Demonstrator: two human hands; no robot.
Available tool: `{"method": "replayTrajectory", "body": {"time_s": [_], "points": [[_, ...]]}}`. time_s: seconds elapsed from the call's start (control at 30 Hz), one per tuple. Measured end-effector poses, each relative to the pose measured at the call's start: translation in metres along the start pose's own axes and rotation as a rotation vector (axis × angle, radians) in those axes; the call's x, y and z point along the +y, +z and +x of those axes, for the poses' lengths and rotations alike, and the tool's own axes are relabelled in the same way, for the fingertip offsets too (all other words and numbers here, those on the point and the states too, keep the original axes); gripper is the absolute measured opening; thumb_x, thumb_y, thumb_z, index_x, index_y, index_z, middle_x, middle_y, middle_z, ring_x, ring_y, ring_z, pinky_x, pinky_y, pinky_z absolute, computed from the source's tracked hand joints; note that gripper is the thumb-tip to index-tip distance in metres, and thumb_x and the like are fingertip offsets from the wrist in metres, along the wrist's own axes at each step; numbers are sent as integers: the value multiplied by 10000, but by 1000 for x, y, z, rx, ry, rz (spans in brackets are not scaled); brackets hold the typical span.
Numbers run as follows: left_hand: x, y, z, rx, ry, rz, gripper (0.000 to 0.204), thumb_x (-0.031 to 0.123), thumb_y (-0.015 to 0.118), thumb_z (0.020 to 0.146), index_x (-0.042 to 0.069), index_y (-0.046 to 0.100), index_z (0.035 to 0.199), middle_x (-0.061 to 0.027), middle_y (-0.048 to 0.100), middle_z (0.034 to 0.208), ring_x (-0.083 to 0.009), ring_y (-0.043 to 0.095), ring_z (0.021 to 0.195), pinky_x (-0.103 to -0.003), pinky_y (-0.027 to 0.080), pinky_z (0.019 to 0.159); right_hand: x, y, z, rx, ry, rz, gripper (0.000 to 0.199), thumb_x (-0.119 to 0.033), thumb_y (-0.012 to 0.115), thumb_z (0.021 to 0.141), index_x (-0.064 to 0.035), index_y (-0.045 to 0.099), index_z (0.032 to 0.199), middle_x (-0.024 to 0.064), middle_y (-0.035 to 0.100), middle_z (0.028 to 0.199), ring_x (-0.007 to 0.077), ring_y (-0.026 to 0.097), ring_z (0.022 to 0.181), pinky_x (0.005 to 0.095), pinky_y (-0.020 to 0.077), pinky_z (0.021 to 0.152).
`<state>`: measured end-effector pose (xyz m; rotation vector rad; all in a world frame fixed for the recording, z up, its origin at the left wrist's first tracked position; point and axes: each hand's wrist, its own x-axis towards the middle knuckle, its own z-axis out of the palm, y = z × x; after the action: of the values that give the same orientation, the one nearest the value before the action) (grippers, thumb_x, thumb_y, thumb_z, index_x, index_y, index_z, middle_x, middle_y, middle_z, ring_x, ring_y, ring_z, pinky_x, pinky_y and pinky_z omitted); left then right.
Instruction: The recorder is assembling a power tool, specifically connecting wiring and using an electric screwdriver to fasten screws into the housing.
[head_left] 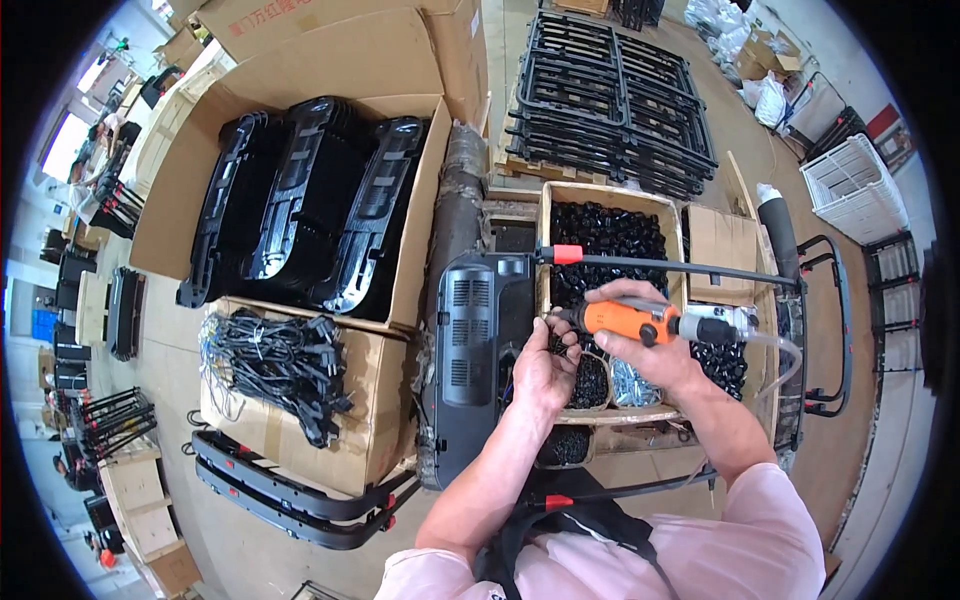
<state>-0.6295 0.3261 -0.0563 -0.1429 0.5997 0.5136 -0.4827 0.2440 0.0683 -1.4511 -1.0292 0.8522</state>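
Note:
My right hand [664, 360] is wrapped round an orange pneumatic screwdriver [622, 321], held level with its tip pointing left. A clear air hose [782, 345] runs from its back end. At the tip, my left hand [545, 375] is closed in a pinch; whatever lies between its fingers is too small to make out. Just left of that hand lies a black plastic housing [470, 345] with vent slots, joined to a black tube frame [680, 266] with red clips. Beneath both hands are a basket of small dark screws [588, 384] and a heap of silvery screws [634, 384].
A wooden tray [546, 215] holds many black plastic parts [610, 232]. To the left, a cardboard box [425, 200] contains black molded covers [300, 200]; bundled power cords [275, 360] lie on another carton [375, 420]. Black metal frames [610, 100] are stacked on a pallet beyond.

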Motion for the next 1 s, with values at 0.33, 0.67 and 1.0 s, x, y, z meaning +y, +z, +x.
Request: {"method": "replayTrajectory", "body": {"time_s": [0.33,0.67,1.0], "points": [[-18,-19,2,39,-126,77,296,249,462,1133,27,592,1279,-123,682,1230,-270,679,1130,-393,590,967,36,-10,110,-2,10,-21,493,-55,799,874,-54,601,1326,91,694,1241,173,661,1168,338,531,1058],[0,-27,15,138,-63,106,251,249,530,1117,91,646,1273,-26,689,1051,-160,650,908,-302,566,780,56,7,134,-79,53,-149,455,-88,807,846,-79,639,1269,55,710,1189,148,667,1114,319,534,1008],[24,-18,56,54,71,67,198,240,586,1090,98,654,1211,-26,700,1023,-161,650,862,-300,584,777,43,15,149,-165,26,-476,357,-183,824,804,-82,714,1128,69,745,980,188,712,910,338,570,860]]}}
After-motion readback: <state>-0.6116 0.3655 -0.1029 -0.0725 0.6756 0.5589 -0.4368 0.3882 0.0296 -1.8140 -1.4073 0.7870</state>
